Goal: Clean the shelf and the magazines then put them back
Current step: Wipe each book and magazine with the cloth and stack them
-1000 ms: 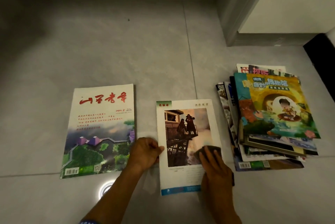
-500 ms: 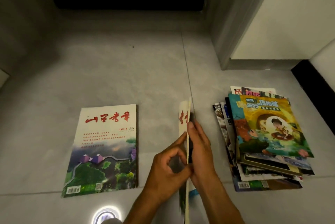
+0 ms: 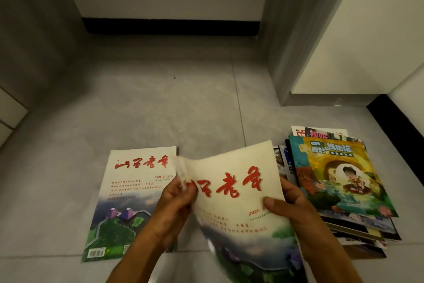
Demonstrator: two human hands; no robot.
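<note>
While the magazine (image 3: pixel 236 193) is lifted off the floor (image 3: pixel 160 110), my left hand (image 3: pixel 174 207) pinches its spine edge and my right hand (image 3: pixel 291 207) grips its opposite edge; just left lies a matching issue (image 3: pixel 135 191), just right the stack (image 3: pixel 339 182).

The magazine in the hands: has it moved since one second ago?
Yes. The held magazine was flat on the floor, back cover up; now it is lifted, front cover up, overlapping the magazine on the floor to its left.
</note>
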